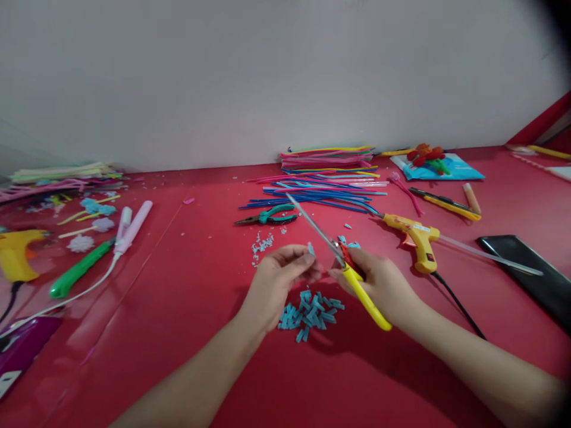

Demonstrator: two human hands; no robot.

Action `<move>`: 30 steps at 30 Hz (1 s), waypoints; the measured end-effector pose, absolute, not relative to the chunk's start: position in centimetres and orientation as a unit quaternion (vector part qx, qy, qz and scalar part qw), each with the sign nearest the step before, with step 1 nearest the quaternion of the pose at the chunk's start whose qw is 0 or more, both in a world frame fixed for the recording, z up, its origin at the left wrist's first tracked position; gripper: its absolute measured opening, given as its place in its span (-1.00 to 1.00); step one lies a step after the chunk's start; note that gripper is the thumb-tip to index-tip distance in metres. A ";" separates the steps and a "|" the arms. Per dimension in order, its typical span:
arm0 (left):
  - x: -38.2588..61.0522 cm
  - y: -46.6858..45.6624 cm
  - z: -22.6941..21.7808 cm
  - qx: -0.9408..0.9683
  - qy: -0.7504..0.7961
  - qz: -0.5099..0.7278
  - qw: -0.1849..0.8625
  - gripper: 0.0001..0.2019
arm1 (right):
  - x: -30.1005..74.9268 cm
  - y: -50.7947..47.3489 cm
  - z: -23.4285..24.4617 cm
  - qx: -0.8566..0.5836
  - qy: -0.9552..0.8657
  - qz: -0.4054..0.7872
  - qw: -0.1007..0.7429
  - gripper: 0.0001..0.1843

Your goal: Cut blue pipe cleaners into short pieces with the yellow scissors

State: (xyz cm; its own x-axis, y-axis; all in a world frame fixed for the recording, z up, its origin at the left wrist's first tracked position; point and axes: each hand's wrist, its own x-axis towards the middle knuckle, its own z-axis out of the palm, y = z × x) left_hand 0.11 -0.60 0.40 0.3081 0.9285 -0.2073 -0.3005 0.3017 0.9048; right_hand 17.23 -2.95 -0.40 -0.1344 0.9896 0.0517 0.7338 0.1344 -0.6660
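Note:
My left hand (288, 270) pinches a small light-blue piece (311, 249) between thumb and fingertips. In my right hand (379, 279) is a pair of scissors (366, 299) with a yellow handle and a red part near the pivot. Their long blades point up and to the left, past the blue piece and apart from it. Below both hands lies a pile of short light-blue cut pieces (307, 315) on the red table (178, 356). A few more blue bits (354, 245) lie behind the scissors. Pale tiny scraps (262, 245) are scattered beyond my left hand.
Behind my hands are teal-handled pliers (272, 215) and bundles of coloured pipe cleaners (328, 159). To the right lie a yellow glue gun (413, 235), a black phone (530, 273) and a cutter knife (446, 204). Another glue gun (20, 252) and a pink corded tool (134, 229) are left.

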 end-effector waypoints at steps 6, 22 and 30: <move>0.9 -1.5 0.2 0.425 0.376 0.309 0.763 -0.85 | 16.9 -3.2 0.7 -0.572 -0.561 0.509 0.316 -0.74; 1.2 -1.8 0.2 0.471 0.449 0.372 0.662 -0.92 | 17.1 -3.1 0.2 -0.591 -0.699 0.302 0.266 -0.75; -0.3 -0.2 0.7 0.423 0.448 0.523 0.589 -0.90 | 17.8 -3.2 0.2 -0.607 -0.786 0.054 0.103 -0.58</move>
